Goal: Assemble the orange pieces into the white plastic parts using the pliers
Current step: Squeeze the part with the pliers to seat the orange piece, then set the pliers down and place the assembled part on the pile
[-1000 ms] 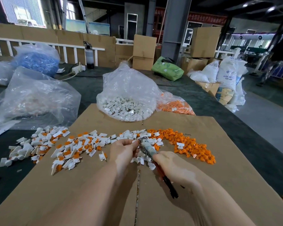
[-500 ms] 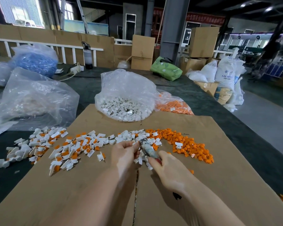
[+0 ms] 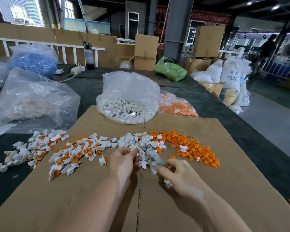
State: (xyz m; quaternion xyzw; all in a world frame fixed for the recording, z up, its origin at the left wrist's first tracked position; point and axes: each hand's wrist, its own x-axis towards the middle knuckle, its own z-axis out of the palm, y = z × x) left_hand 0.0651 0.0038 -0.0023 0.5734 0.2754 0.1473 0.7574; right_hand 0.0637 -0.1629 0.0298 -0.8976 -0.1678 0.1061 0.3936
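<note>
My left hand (image 3: pixel 123 160) pinches a small white plastic part (image 3: pixel 135 150) with orange showing at its tip, held up to the jaws of the pliers (image 3: pixel 150 153). My right hand (image 3: pixel 176 173) grips the pliers' handles, which are hidden under the fingers. Loose orange pieces (image 3: pixel 194 149) lie in a heap to the right on the cardboard sheet (image 3: pixel 208 190). Bare white parts (image 3: pixel 132 141) sit just beyond my hands. A spread of white parts fitted with orange pieces (image 3: pixel 70 153) lies to the left.
A clear bag of white parts (image 3: pixel 127 101) and a bag of orange pieces (image 3: pixel 177 106) stand at the cardboard's far edge. Large clear bags (image 3: pixel 32 101) sit at the left on the dark table (image 3: pixel 224 118). Boxes and sacks stand beyond; the floor drops off at the right.
My right hand has slid forward along the pliers, so the dark handle ends no longer stick out behind it. My left hand stays at the jaws with the white part.
</note>
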